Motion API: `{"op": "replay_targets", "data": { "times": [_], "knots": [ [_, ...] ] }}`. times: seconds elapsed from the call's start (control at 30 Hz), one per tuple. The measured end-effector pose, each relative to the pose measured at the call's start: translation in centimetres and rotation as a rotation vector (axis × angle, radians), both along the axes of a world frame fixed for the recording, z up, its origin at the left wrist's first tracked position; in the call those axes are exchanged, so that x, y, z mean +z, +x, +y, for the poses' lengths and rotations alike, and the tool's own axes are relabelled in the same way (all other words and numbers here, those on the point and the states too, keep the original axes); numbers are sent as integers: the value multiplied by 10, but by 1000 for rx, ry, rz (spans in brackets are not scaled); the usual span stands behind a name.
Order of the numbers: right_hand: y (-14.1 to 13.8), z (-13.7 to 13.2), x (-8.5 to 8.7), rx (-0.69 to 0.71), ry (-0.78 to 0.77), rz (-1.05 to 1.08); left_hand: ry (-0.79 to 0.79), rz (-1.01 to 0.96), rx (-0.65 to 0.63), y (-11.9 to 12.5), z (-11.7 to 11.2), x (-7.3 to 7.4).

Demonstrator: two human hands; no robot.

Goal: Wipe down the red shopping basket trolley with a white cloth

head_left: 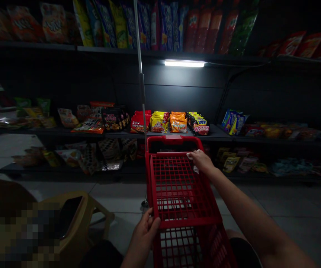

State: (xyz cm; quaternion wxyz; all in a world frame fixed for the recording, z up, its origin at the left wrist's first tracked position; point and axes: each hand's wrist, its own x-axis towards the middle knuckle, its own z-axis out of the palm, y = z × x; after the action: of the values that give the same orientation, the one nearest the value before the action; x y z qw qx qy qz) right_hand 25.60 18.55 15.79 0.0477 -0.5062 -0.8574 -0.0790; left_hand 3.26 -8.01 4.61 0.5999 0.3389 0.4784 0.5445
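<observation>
A red plastic shopping basket (182,193) with a mesh wall lies tipped on its side in front of me, over my lap. My left hand (145,229) grips its near left edge, fingers curled round the rim. My right hand (201,160) reaches to the far top edge and presses a small white cloth or tissue (195,168) against the mesh. The fingers are closed over the cloth.
Dark store shelves (177,134) hold rows of snack and noodle packets, lit by a strip lamp (184,63). A thin metal pole (141,85) stands just left of the basket. A tan plastic stool (79,219) with a dark phone on it sits at lower left.
</observation>
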Motion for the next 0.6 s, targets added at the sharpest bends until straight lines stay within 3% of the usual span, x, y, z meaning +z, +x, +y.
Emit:
{"op": "replay_targets", "data": {
  "times": [0.13, 0.23, 0.3, 0.37, 0.53, 0.6],
  "knots": [
    [18, -45, -14, -43, -29, -10, -6, 7, 13, 0, 1, 0],
    [29, -91, -32, 34, -75, -6, -35, 25, 15, 0, 2, -2],
    [37, -103, -37, 102, -96, 13, -53, 44, 20, 0, 1, -3],
    [42, -93, -31, 85, -84, 22, -65, 75, 25, 0, 1, -3],
    [37, -26, -2, -109, 38, -22, -87, 145, 38, 4, 1, 2],
    [36, -20, -1, -127, 33, -20, -80, 141, 44, 6, 1, 3]
  ]
}}
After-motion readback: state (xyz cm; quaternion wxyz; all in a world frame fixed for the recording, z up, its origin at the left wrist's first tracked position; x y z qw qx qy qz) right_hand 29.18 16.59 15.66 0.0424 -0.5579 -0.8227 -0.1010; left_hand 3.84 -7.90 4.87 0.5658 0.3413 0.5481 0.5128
